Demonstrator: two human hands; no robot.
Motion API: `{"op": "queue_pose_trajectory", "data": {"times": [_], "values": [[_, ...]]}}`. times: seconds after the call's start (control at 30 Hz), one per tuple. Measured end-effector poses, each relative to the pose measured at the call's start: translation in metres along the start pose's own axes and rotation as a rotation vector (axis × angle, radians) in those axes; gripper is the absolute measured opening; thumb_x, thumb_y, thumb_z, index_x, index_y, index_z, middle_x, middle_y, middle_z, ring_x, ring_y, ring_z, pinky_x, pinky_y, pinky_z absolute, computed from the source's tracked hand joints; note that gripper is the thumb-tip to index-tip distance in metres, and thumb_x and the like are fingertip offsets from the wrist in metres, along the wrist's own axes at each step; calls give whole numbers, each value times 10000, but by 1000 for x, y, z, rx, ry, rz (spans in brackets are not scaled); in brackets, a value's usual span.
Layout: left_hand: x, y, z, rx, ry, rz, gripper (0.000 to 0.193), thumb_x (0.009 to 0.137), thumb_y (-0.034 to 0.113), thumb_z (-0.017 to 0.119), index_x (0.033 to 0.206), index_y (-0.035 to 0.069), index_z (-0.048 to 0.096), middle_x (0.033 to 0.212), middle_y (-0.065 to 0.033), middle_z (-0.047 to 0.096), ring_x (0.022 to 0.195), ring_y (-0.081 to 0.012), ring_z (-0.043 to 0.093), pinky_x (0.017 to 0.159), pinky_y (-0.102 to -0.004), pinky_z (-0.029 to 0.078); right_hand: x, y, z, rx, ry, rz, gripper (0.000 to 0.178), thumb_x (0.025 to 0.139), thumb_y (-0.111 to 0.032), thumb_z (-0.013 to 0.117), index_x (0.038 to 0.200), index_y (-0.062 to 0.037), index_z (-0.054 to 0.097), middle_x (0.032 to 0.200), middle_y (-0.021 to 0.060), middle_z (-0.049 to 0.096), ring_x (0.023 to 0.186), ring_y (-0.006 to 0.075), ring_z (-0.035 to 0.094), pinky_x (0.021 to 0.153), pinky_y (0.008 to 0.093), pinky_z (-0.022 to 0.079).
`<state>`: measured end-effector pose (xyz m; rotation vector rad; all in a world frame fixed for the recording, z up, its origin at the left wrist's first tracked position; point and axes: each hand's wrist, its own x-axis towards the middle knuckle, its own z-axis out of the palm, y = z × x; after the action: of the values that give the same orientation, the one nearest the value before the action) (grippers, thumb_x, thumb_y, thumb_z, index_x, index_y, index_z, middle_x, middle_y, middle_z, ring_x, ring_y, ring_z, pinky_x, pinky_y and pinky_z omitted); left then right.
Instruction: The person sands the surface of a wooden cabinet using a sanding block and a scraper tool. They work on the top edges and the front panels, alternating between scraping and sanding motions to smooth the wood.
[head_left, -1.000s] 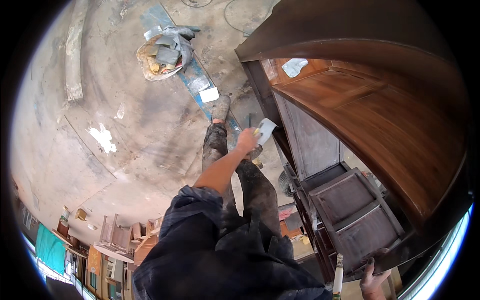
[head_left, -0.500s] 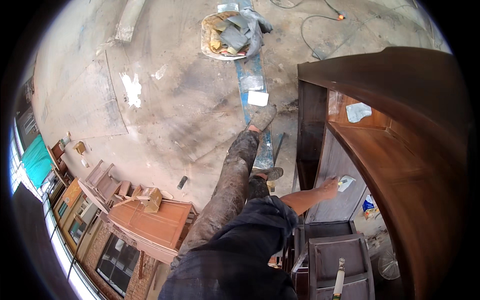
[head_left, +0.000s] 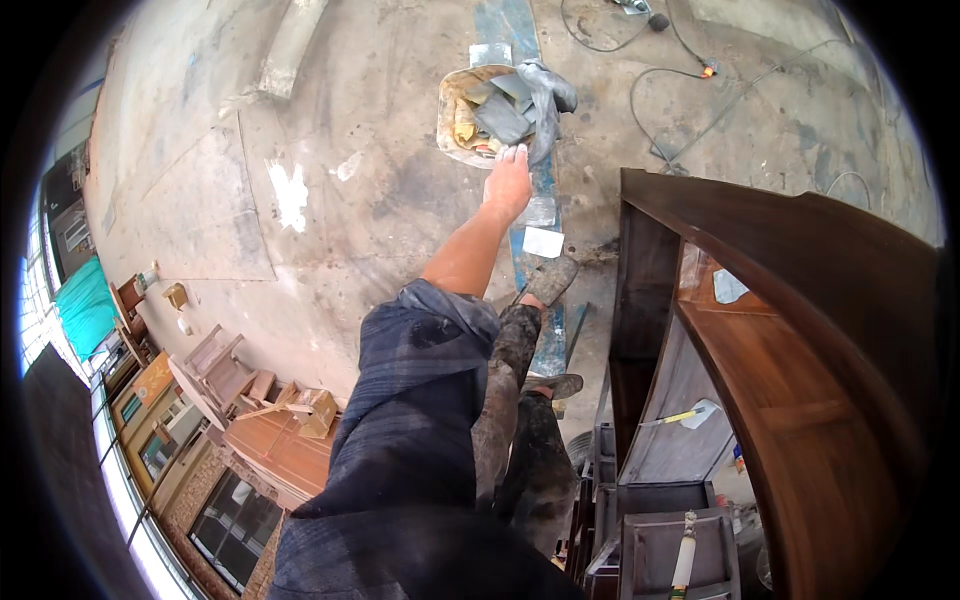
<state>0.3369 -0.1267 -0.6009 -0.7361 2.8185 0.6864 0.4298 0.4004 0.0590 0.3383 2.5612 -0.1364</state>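
My left hand (head_left: 508, 187) reaches out with straightened fingers at the near rim of a whitish bucket (head_left: 452, 147). I see nothing in it; whether the fingertips touch the rim I cannot tell. Grey and yellowish sheets (head_left: 500, 118) and a grey cloth (head_left: 545, 95) fill the bucket. On a grey panel inside the dark wooden cabinet (head_left: 775, 345) lies a scraper (head_left: 703, 413) with a pale blade and yellow handle. A pale-handled tool (head_left: 685, 560) with a smeared tip juts in at the lower edge; what holds it is hidden. My right hand is out of view.
A white card (head_left: 543, 242) lies on the blue floor strip beside my shoe. Cables (head_left: 640, 130) trail across the floor at upper right. A dark wooden frame (head_left: 640, 550) stands at lower right. Reddish wooden furniture (head_left: 265, 450) and a small box (head_left: 315, 412) are at left.
My left hand has left the scraper on the panel and swung leftward and away to the bucket. The whole view has shifted, so most things sit lower and further right.
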Motion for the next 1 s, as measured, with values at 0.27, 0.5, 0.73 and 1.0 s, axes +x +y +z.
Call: {"op": "queue_pose_trajectory", "data": {"times": [0.27,0.5,0.73,1.0], "values": [[-10,17,12,33,-265,-252,247,990,156,493,965,30,703,953,-206,730,937,-388,720,816,-500,577,1,-3,-10,-32,-8,8,410,935,-195,663,1213,67,516,955,151,647,830,254,649,756,353,522],[-69,38,13,54,-504,-127,239,923,130,517,1018,31,713,925,-260,721,913,-430,718,817,-515,578,2,-6,-16,-52,-22,12,419,934,-193,668,1222,69,515,963,155,650,836,256,650,763,359,524],[-42,39,13,-191,-384,-220,275,890,99,514,1082,36,700,1121,-254,694,1076,-427,655,953,-506,524,6,-7,-19,-76,-37,25,428,933,-192,674,1231,71,514,970,159,652,843,258,651,770,365,525],[-22,15,60,116,-499,58,493,927,129,545,1420,129,532,1564,-76,434,1290,-402,508,1059,-490,468,13,-5,-20,-95,-48,22,439,932,-190,680,1240,74,513,979,164,656,850,261,653,779,372,527]]}}
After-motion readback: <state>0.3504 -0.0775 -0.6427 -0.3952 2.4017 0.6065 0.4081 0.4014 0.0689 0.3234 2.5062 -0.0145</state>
